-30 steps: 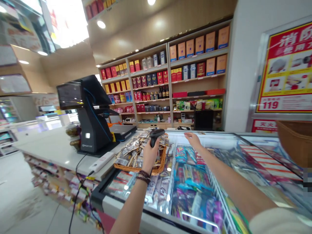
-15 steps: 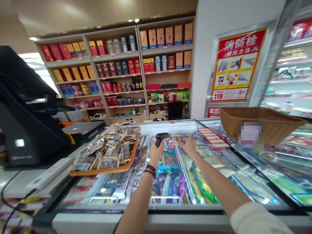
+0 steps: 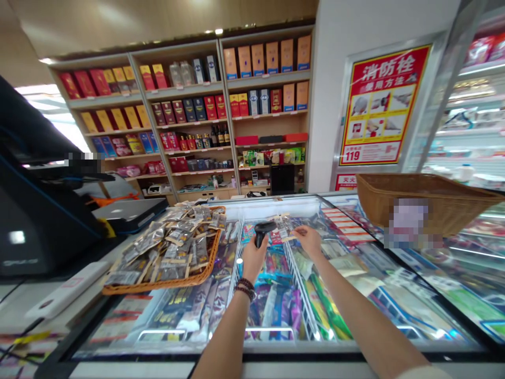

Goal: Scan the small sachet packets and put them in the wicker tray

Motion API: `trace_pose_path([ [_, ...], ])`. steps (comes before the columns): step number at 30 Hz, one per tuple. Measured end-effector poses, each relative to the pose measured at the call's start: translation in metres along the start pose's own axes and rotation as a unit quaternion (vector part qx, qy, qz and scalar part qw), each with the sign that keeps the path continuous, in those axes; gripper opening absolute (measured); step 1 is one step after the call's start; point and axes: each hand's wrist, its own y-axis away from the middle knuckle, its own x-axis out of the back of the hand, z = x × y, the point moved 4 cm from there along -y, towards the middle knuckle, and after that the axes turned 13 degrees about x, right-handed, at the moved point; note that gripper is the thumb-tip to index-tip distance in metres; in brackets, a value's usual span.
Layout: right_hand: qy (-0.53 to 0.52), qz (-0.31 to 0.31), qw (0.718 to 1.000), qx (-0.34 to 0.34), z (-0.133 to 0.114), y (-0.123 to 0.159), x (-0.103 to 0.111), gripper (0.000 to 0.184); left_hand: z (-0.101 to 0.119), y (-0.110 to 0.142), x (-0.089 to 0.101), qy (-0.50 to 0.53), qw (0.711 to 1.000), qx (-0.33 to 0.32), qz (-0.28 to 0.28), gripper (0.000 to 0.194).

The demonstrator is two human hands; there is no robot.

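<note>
Left hand (image 3: 253, 260): gripping a handheld barcode scanner (image 3: 260, 231), fingers (image 3: 257, 248) closed around its handle.
Right hand (image 3: 310, 241): pinching a clear sachet (image 3: 284, 227) between closed fingers (image 3: 300, 230), holding it above the chest freezer's (image 3: 260, 348) far edge.

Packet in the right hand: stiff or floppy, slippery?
The small clear packet pinched in the right hand is probably light and floppy, since its wrapper looks thin. Its glossy film may also slip from a loose pinch.
</note>
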Motion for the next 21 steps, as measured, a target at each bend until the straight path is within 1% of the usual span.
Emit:
trace_pose_path([
  [8, -0.030, -0.001, 0.999, 0.012, -0.017, 0.001, 0.005, 0.019, 0.004, 0.005, 0.000, -0.012, 1.000, -0.010, -0.006, 0.046],
  [14, -0.043, -0.006, 0.999, 0.004, -0.018, 0.001, 0.005, 0.016, 0.007, 0.006, -0.002, -0.018, 1.000, -0.011, -0.015, 0.048],
  [21, -0.038, -0.005, 0.999, 0.003, -0.016, 0.000, 0.004, 0.020, 0.008, 0.009, -0.002, 0.000, 1.000, -0.006, -0.022, 0.052],
])
